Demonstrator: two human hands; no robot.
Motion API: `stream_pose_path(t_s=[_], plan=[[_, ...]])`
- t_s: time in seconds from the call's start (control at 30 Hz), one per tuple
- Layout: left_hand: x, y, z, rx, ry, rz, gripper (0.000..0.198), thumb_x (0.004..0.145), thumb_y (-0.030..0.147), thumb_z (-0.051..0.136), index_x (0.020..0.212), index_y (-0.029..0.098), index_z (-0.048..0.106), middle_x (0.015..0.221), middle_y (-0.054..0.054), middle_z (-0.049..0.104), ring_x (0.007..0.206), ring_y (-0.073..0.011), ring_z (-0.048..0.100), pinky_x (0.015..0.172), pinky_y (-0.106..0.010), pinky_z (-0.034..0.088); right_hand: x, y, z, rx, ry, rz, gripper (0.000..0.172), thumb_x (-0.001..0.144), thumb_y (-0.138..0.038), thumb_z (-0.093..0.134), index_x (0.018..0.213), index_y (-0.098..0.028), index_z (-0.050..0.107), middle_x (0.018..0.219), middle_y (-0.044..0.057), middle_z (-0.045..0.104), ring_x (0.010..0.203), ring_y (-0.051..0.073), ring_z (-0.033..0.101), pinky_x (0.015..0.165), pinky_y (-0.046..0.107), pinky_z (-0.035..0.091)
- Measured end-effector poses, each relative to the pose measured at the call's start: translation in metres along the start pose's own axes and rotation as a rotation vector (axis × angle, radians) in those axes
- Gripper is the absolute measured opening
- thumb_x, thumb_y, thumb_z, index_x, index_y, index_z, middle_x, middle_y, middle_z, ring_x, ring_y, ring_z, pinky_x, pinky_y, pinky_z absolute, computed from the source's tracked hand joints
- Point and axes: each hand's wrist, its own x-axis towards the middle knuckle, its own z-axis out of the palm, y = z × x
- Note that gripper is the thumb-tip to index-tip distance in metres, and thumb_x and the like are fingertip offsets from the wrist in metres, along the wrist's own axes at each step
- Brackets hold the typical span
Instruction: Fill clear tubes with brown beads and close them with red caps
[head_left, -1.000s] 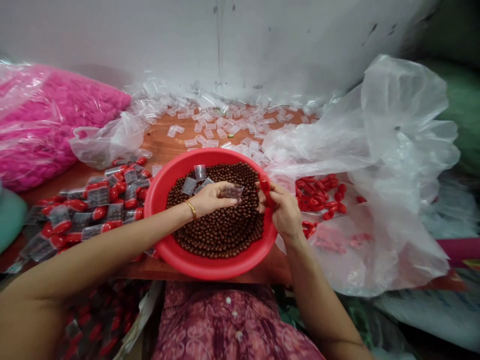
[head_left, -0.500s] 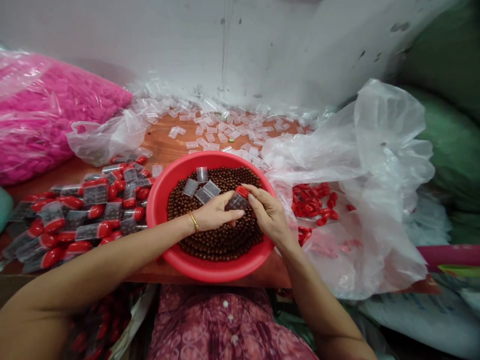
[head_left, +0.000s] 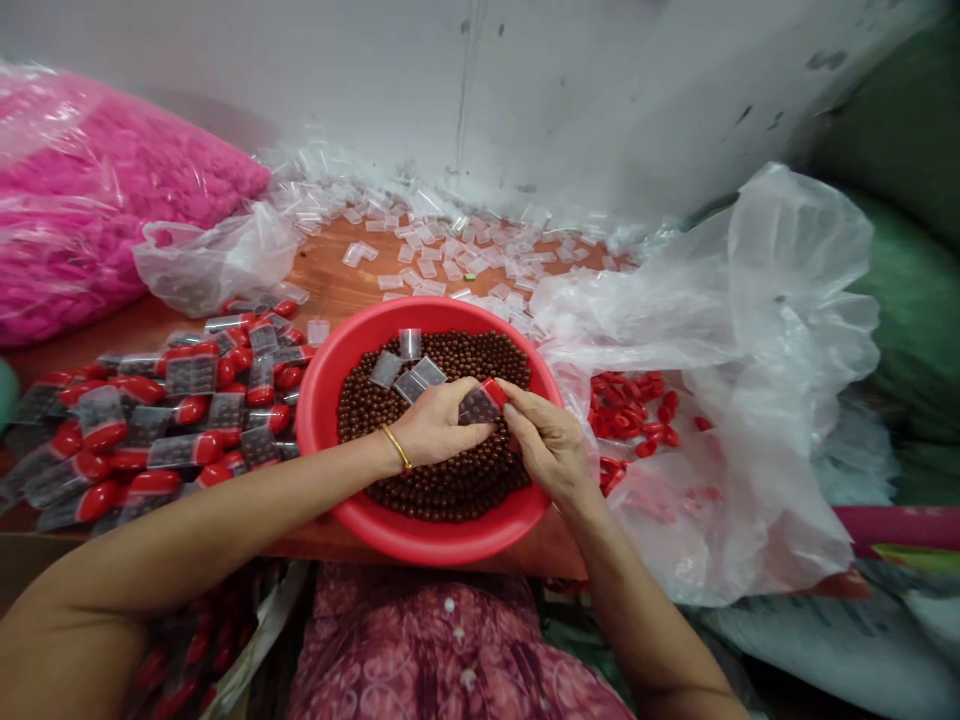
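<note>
Though they were apart a second ago, the red cap (head_left: 494, 391) and clear case (head_left: 477, 405) now meet over the basin (head_left: 442, 547), left hand (head_left: 441, 424) gripping the case, right hand (head_left: 553, 440) pinching the cap, apparently closing it.

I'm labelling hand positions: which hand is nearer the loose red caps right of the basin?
Right. The right hand is left of the loose red caps, over the right side of the red basin; the left hand is farther left, over the brown beads.

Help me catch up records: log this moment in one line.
left hand: holding clear case; right hand: holding red cap; below: brown beads, red basin
</note>
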Motion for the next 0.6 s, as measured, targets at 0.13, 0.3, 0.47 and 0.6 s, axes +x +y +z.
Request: stream_pose_path(t_s=[0.13,0.3,0.47,0.6], plan=[[-0.002,0.000,0.002,0.035,0.024,0.000,0.015,0.068,0.027,0.056,0.066,0.016,0.046,0.061,0.005,0.047,0.058,-0.0088,0.040,0.055,-0.022,0.032,-0.003,-0.002,-0.003,-0.063,-0.056,-0.091,0.035,0.086,-0.021,0.049,0.117,-0.023,0.064,0.105,0.006,0.071,0.092,0.020,0.067,0.083,0.035,0.055],[0.001,0.000,-0.001,0.108,-0.078,-0.006,0.012,0.065,0.025,0.057,0.069,0.015,0.053,0.060,0.005,0.050,0.057,-0.0091,0.044,0.054,-0.021,0.033,0.001,-0.004,-0.012,-0.007,-0.131,-0.013,0.029,0.088,-0.032,0.046,0.091,-0.022,0.072,0.073,0.004,0.071,0.064,0.017,0.065,0.060,0.030,0.054],[0.004,0.006,0.002,0.270,-0.298,0.072,0.011,0.065,0.025,0.060,0.066,0.016,0.054,0.056,0.004,0.050,0.051,-0.0089,0.045,0.051,-0.021,0.032,0.014,-0.003,0.002,0.273,0.104,0.209,0.047,0.090,-0.053,0.036,0.075,-0.019,0.065,0.050,-0.002,0.049,0.044,0.010,0.045,0.044,0.023,0.039],[0.000,0.009,0.005,0.498,-0.323,0.112,0.014,0.065,0.027,0.060,0.073,0.015,0.058,0.060,0.000,0.057,0.051,-0.0123,0.050,0.051,-0.022,0.036,0.021,-0.006,0.024,0.438,-0.017,0.416,0.059,0.089,-0.062,0.024,0.114,-0.020,0.057,0.084,0.003,0.062,0.074,0.013,0.059,0.064,0.026,0.049]])
